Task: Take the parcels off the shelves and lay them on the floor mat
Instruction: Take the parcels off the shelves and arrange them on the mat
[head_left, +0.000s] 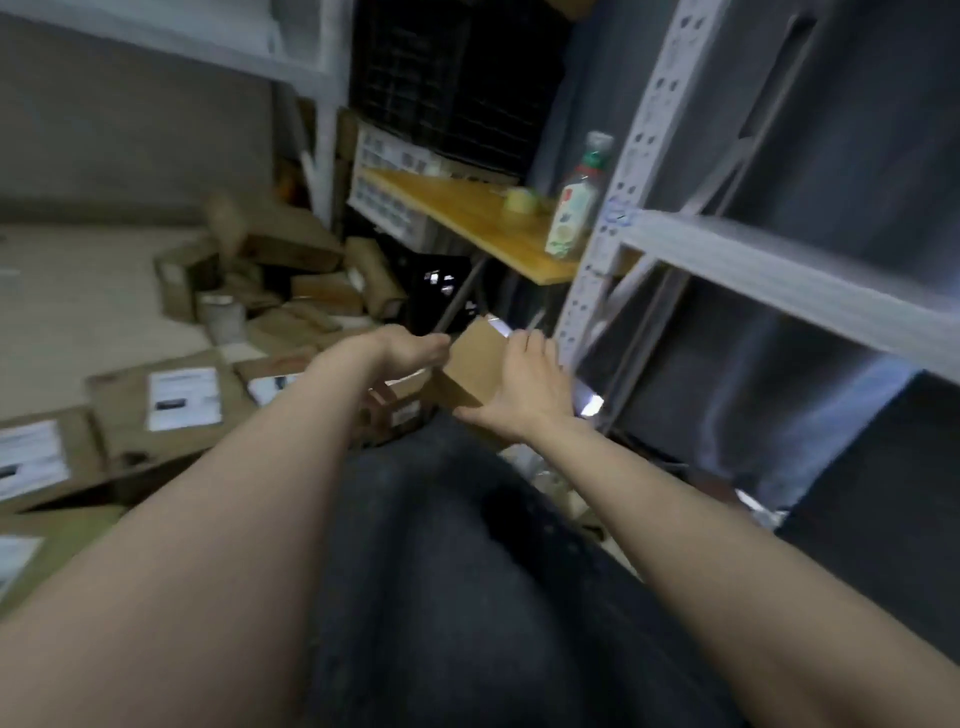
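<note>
A small brown cardboard parcel (470, 371) is held out in front of my knee, near the foot of the grey metal shelf upright (610, 228). My right hand (524, 387) grips its right side, fingers over the top edge and thumb under it. My left hand (410, 348) touches its left end with the fingers stretched towards it; how they lie is blurred. Several brown parcels with white labels (182, 397) lie on the floor at the left. The frame is motion-blurred.
A heap of loose cartons (280, 270) lies by the far wall. A small wooden table (483, 218) carries a plastic bottle (576, 202) and a tape roll (522, 200). Dark crates (447, 78) stand behind it. Grey shelf boards (779, 270) run at right. My dark trouser leg (467, 571) fills the lower centre.
</note>
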